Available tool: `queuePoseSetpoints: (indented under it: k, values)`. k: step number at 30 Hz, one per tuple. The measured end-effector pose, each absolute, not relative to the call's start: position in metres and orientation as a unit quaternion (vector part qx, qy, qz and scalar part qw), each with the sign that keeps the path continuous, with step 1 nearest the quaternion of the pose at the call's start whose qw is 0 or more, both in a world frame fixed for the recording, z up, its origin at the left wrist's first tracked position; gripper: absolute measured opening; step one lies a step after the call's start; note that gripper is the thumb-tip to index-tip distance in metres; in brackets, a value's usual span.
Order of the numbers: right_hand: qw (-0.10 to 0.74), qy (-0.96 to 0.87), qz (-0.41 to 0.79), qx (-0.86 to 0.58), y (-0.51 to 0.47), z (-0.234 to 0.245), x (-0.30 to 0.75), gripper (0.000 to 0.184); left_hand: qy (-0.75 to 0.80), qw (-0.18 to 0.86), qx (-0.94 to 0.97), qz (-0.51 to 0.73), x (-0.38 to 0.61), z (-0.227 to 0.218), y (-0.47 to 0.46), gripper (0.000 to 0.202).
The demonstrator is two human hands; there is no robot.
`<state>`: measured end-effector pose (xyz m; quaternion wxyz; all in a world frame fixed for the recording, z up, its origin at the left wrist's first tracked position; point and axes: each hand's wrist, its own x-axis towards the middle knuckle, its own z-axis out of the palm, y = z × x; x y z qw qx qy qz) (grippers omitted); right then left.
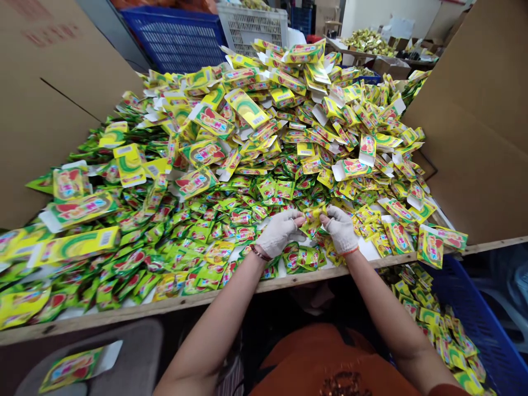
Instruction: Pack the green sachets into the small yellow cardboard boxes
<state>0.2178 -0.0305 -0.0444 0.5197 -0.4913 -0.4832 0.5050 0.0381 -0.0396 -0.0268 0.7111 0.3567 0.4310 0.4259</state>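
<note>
Both my hands wear white gloves and meet over the near middle of a table. My left hand (pixel 280 231) and my right hand (pixel 340 227) are closed in a pinch on the two ends of a small yellow-green sachet (pixel 312 215). All around them lie heaps of small green and yellow sachets (pixel 198 231). Farther back is a pile of flat yellow cartons (pixel 247 107) printed in red and green, some with white flaps showing.
The wooden table edge (pixel 173 303) runs across in front of me. Brown cardboard walls (pixel 478 121) stand left and right. A blue crate (pixel 478 324) with more sachets sits low on the right. A blue basket (pixel 177 36) and a white basket (pixel 251 22) stand behind.
</note>
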Motion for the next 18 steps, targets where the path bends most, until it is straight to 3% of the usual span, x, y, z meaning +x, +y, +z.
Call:
queuePoseSetpoints:
  k: [3,7,18]
  values:
    - [0.562,-0.457,0.466,-0.509,-0.029,-0.045,0.218,0.038,0.443,0.668,0.331,0.497,0.045,-0.028,-0.04,0.04]
    - [0.528,-0.479,0.491,-0.5,-0.031,-0.044,0.217,0.04,0.421,0.651,0.329,0.538,0.054,-0.031,-0.041,0.039]
    - [0.459,-0.589,0.403,-0.529,-0.035,-0.047,0.217,0.032,0.425,0.639,0.311,0.561,0.06,-0.036,-0.04,0.054]
